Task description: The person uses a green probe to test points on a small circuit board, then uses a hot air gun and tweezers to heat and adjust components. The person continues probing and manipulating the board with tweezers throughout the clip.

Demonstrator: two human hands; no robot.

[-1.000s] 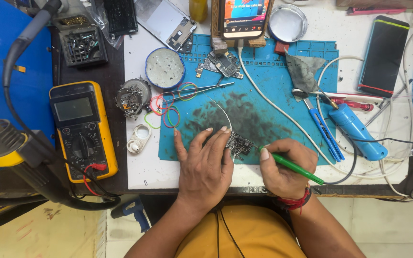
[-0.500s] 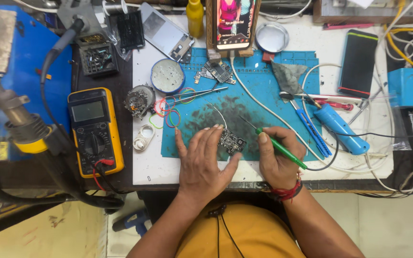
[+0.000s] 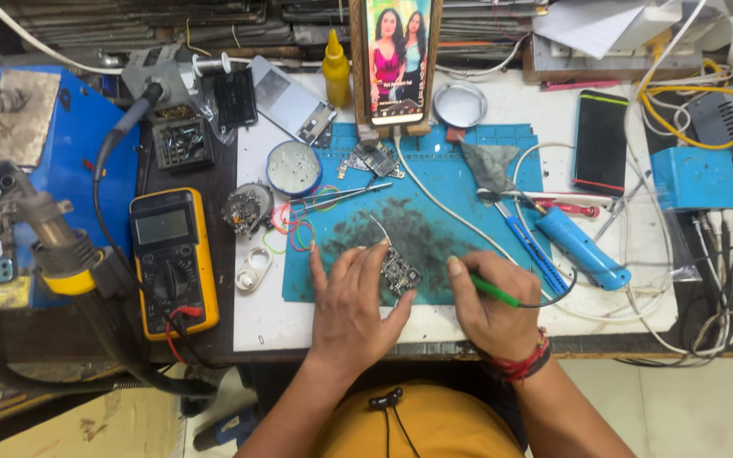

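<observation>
A small dark circuit board (image 3: 400, 274) lies on the blue work mat (image 3: 434, 170) near the bench's front edge. My left hand (image 3: 352, 304) rests flat on the mat with its fingertips and thumb pinning the board. My right hand (image 3: 489, 307) sits just right of the board and grips a thin green tool (image 3: 495, 292), its tip hidden by my fingers and its cord running off to the right.
A yellow multimeter (image 3: 173, 258) lies at the left beside a hot-air handle (image 3: 53, 242). A phone (image 3: 398, 59) stands upright at the back, with a round tin (image 3: 293, 167), tweezers (image 3: 341, 195), a blue-handled tool (image 3: 579, 246), a black phone (image 3: 601, 142) and tangled cables around.
The view has shifted so more of the bench's back shows. My hands stay on the board; the right hand has drawn slightly closer to it.
</observation>
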